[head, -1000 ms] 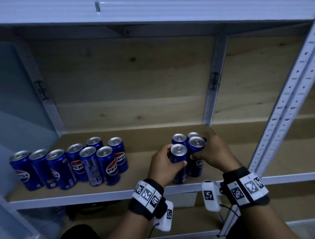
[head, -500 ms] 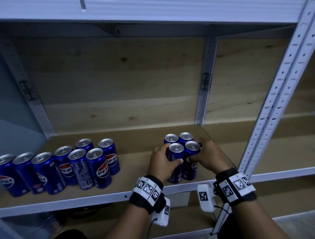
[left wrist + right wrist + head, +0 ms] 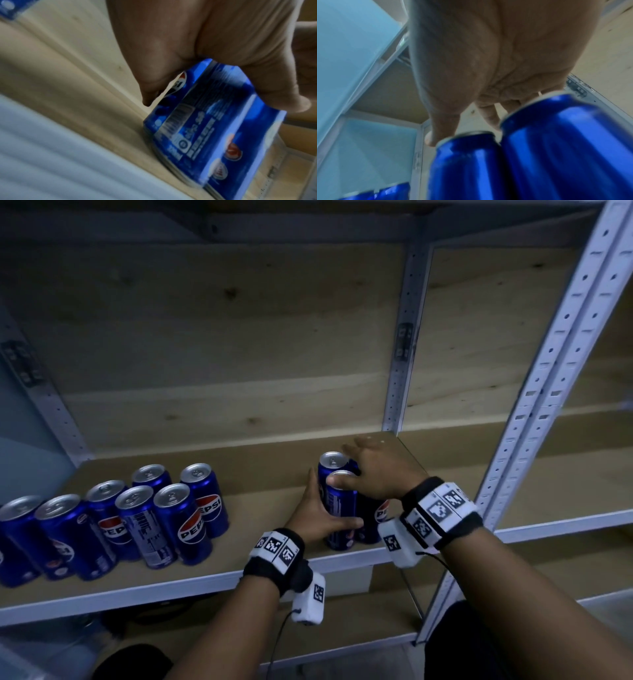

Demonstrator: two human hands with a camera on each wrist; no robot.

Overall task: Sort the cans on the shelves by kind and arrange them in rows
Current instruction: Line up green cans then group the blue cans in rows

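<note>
Near the wooden shelf's [image 3: 267, 501] front right corner, the left hand [image 3: 317, 517] cups the blue aluminium cans [image 3: 339, 508]; the right hand [image 3: 375, 470] lies flat on their tops. Slick, thin-walled, probably heavy: grip the sides.

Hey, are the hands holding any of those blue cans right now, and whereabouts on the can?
Nothing is gripped. The left hand presses straight fingers against the side of the front blue Pepsi can; the right hand rests flat on the cluster's tops, thumb on that can's rim.
</note>
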